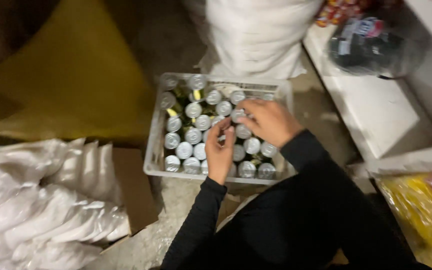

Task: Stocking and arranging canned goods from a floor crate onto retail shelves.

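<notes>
A white plastic crate (pixel 154 150) on the floor holds several upright drink cans (pixel 193 109) with silver tops. Both hands reach into it, arms in black sleeves. My left hand (pixel 219 150) rests over the cans near the crate's middle, its fingers curled around the top of one can. My right hand (pixel 268 120) lies over the cans toward the crate's right side, fingertips pinching a can top (pixel 237 115). The cans under both hands are partly hidden.
A large yellow sack (pixel 71 75) lies at the left, a white sack (pixel 256 35) behind the crate. White plastic packets (pixel 41 200) sit in a cardboard box at lower left. A white shelf (pixel 376 105) with a dark bag stands at right; colourful packets (pixel 426 210) lie below.
</notes>
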